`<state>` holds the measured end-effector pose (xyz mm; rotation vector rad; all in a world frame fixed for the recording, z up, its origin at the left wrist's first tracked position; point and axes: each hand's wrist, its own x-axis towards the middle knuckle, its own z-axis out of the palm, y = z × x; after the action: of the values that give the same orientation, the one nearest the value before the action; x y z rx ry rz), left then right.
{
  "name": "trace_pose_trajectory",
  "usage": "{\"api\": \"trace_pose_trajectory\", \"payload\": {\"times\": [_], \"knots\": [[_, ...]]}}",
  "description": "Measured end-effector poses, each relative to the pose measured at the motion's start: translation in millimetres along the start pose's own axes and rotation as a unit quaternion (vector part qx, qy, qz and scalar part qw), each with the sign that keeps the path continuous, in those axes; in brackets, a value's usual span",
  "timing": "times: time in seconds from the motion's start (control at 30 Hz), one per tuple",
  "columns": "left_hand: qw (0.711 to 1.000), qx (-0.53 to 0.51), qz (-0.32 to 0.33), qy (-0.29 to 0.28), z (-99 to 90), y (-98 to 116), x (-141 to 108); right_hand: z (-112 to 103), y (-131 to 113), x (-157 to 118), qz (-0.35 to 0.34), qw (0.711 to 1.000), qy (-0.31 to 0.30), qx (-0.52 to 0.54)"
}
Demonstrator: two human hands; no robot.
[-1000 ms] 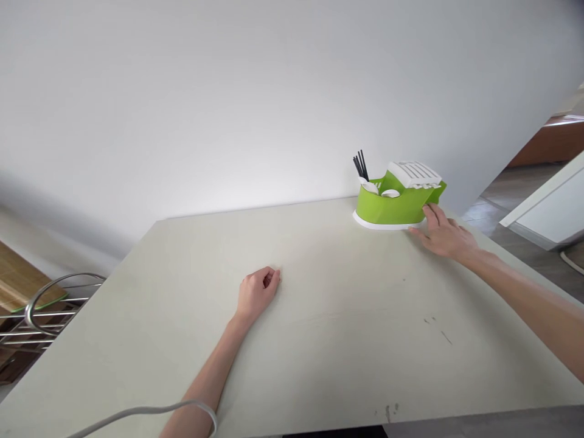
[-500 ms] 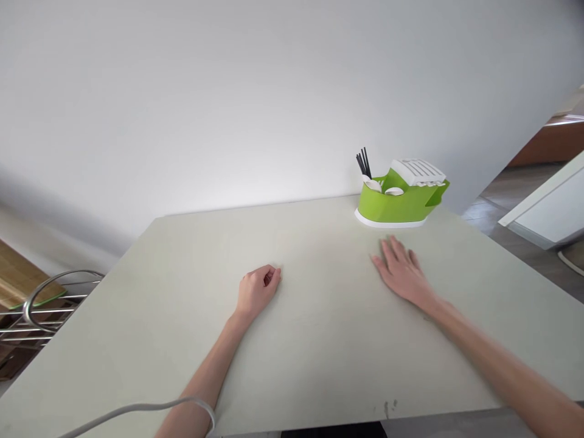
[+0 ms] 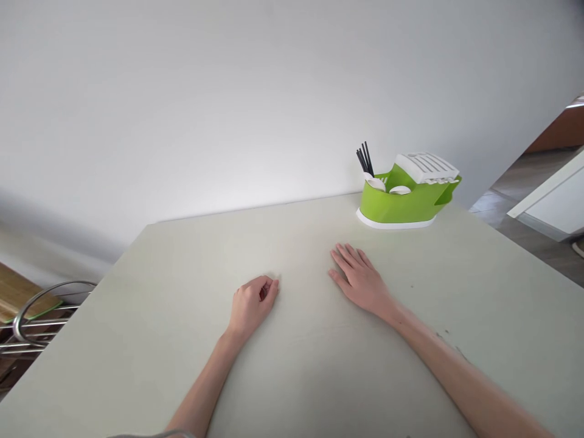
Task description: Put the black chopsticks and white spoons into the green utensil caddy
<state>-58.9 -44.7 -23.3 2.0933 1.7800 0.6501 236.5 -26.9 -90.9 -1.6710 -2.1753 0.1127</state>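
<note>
My left hand (image 3: 250, 305) rests on its side on the pale table (image 3: 292, 359), its fingers curled into a loose fist with no object showing in it. To the right, my right hand (image 3: 362, 283) lies palm down on the tabletop, fingers stretched and slightly apart, holding nothing. Beyond it, near the wall, stands a green cutlery holder (image 3: 396, 208) with a white base and a white slotted top (image 3: 429, 165). Black chopsticks (image 3: 365, 159) rise from its left end, and white spoons (image 3: 400, 190) sit in the open part.
A plain white wall (image 3: 237, 109) runs along the table's back edge. Off the left side is a metal wire rack (image 3: 43, 322) with a wooden board (image 3: 22, 295). Past the right edge lie the floor (image 3: 524, 182) and a white panel (image 3: 554, 201). A grey cable (image 3: 159, 434) crosses my left forearm.
My right hand has slid left across the table, away from the holder's front, and is now still. My left hand keeps its fist. The view has shifted slightly.
</note>
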Motion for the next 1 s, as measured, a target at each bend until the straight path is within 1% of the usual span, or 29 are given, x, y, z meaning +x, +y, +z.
{"api": "trace_pose_trajectory", "payload": {"times": [0.27, 0.6, 0.83, 1.0], "knots": [[1.0, 0.018, 0.015, -0.004, 0.8, -1.8, 0.4, -3.0, 0.1, -3.1, -0.01, 1.0, 0.004, 0.005], [0.999, 0.028, 0.021, -0.006, 0.6, 0.9, -1.0, -4.9, 1.8, -4.0, -0.007, 0.999, 0.002, 0.032], [0.998, 0.035, 0.049, 0.004, 2.1, -0.5, -0.5, -4.5, 3.1, -4.5, -0.009, 0.999, 0.006, 0.043], [0.998, 0.037, 0.053, 0.009, 2.4, -0.1, -0.4, -3.3, 3.7, -4.6, -0.011, 0.999, 0.013, 0.042]]}}
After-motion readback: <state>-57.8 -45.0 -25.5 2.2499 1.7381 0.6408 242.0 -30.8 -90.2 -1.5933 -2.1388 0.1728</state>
